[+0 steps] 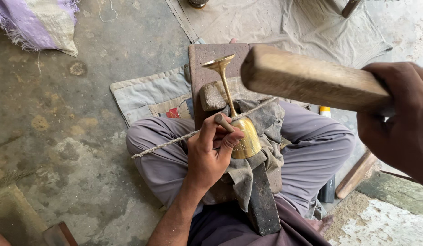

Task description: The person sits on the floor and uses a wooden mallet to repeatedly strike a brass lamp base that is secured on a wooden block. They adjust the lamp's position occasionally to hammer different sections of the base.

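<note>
A brass goblet (244,136) lies on its side on a grey cloth (266,123) over a dark wooden block (207,59) in my lap, its round foot pointing away from me. A rope (166,143) runs across the goblet's stem. My left hand (211,152) pinches a short metal punch (223,122) against the goblet's bowl. My right hand (400,118) is raised at the right, gripping a thick wooden mallet (311,79) that hovers above the goblet.
I sit cross-legged on a stained concrete floor. A patched cloth mat (150,93) lies under the block, a large pale sheet (284,23) beyond it. A purple and tan sack (38,23) sits top left. A wooden stick (355,173) lies by my right knee.
</note>
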`<action>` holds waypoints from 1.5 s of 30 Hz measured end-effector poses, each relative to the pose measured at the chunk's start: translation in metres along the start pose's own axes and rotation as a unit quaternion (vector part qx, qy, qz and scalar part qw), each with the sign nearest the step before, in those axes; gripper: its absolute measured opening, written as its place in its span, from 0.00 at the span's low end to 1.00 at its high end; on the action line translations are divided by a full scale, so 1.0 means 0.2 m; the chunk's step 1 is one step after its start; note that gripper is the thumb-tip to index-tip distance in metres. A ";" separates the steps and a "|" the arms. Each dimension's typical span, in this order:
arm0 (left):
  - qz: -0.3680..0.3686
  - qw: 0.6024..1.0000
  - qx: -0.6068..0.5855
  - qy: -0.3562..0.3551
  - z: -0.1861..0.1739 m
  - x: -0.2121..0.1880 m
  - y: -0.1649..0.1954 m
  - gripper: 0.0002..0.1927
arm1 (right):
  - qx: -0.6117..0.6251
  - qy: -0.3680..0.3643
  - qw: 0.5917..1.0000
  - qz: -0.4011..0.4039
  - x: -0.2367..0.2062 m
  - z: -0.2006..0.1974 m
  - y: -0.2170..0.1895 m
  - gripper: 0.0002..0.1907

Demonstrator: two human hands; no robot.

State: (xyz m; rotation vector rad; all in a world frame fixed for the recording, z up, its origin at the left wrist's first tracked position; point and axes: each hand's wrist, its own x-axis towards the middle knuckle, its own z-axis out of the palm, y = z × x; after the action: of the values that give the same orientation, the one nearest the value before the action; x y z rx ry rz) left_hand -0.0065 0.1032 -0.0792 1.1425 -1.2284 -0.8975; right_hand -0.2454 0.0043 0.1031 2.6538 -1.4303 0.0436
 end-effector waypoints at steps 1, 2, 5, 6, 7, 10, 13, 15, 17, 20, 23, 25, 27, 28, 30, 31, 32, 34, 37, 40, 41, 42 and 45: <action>-0.006 1.000 0.002 -0.002 0.00 0.00 0.00 0.18 | -0.010 0.016 1.000 -0.024 0.02 -0.01 -0.01 0.22; -0.012 1.000 0.004 -0.003 0.00 0.00 0.00 0.18 | -0.007 0.021 0.999 -0.036 0.04 -0.03 -0.02 0.23; -0.022 1.000 0.010 -0.011 0.00 0.00 0.00 0.19 | 0.085 0.004 0.996 -0.011 0.08 -0.06 -0.07 0.24; -0.023 1.000 0.013 -0.013 0.00 0.00 0.00 0.18 | 0.099 -0.013 0.995 0.006 0.09 -0.06 -0.09 0.25; -0.023 1.000 0.016 -0.009 0.00 0.00 0.00 0.19 | 0.112 -0.029 0.993 0.024 0.09 -0.06 -0.10 0.26; -0.011 0.999 0.038 -0.004 0.00 0.01 0.00 0.19 | -0.020 -0.073 0.997 0.009 0.11 -0.04 -0.10 0.26; 0.018 0.997 0.070 -0.031 0.00 0.02 0.01 0.17 | -0.108 -0.075 0.991 -0.036 0.09 -0.03 -0.06 0.23; 0.032 0.996 0.073 -0.048 -0.01 0.05 0.02 0.19 | 0.094 -0.078 0.991 0.052 0.07 -0.01 -0.02 0.23; 0.057 0.993 0.070 -0.077 -0.01 0.08 0.03 0.21 | -0.026 -0.064 0.998 -0.003 0.03 0.03 0.01 0.22; 0.069 0.985 0.089 -0.130 -0.02 0.13 0.04 0.23 | -0.003 -0.085 0.995 0.057 -0.05 0.07 0.07 0.20; 0.076 0.973 0.110 -0.186 -0.02 0.17 0.06 0.27 | 0.015 -0.078 0.993 0.085 -0.15 0.14 0.10 0.19; 0.088 0.965 0.125 -0.212 -0.02 0.19 0.06 0.29 | 0.021 -0.051 0.996 0.066 -0.20 0.18 0.13 0.17; 0.092 0.960 0.143 -0.221 -0.02 0.20 0.08 0.28 | 0.061 -0.027 0.997 0.033 -0.26 0.21 0.16 0.15; 0.086 0.958 0.146 -0.233 -0.01 0.19 0.09 0.27 | 0.078 -0.004 0.996 0.048 -0.29 0.24 0.16 0.16; 0.079 0.951 0.152 -0.257 -0.01 0.19 0.09 0.26 | 0.112 0.048 0.990 0.078 -0.35 0.29 0.16 0.18; 0.091 0.956 0.140 -0.242 -0.02 0.18 0.08 0.24 | 0.062 0.040 0.996 0.045 -0.37 0.29 0.19 0.17; 0.101 0.960 0.129 -0.225 -0.03 0.17 0.07 0.22 | 0.014 0.030 0.999 0.009 -0.39 0.27 0.22 0.16; 0.093 0.981 0.092 -0.141 -0.03 0.12 0.06 0.16 | -0.005 0.007 1.000 0.023 -0.42 0.27 0.25 0.17; 0.037 0.999 -0.002 0.004 -0.02 0.04 0.03 0.09 | 0.056 -0.010 0.990 0.131 -0.43 0.24 0.25 0.22; -0.052 0.990 -0.113 0.070 0.03 -0.06 0.01 0.12 | 0.046 0.009 0.996 0.077 -0.33 0.19 0.22 0.21; -0.072 0.983 -0.148 0.087 0.06 -0.09 0.00 0.12 | 0.025 0.021 0.999 0.036 -0.27 0.16 0.20 0.20; -0.092 0.973 -0.183 0.104 0.08 -0.11 -0.01 0.13 | 0.015 0.022 1.000 0.010 -0.22 0.13 0.16 0.21; -0.071 0.977 -0.158 0.123 0.13 -0.15 -0.03 0.12 | -0.007 0.013 0.999 -0.047 -0.06 0.01 0.00 0.25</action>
State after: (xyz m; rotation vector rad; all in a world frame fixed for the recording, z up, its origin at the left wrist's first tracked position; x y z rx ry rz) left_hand -0.0353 0.1265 -0.0938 1.0560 -0.7783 -0.9870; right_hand -0.2527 0.0139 0.1000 2.6943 -1.2926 0.0579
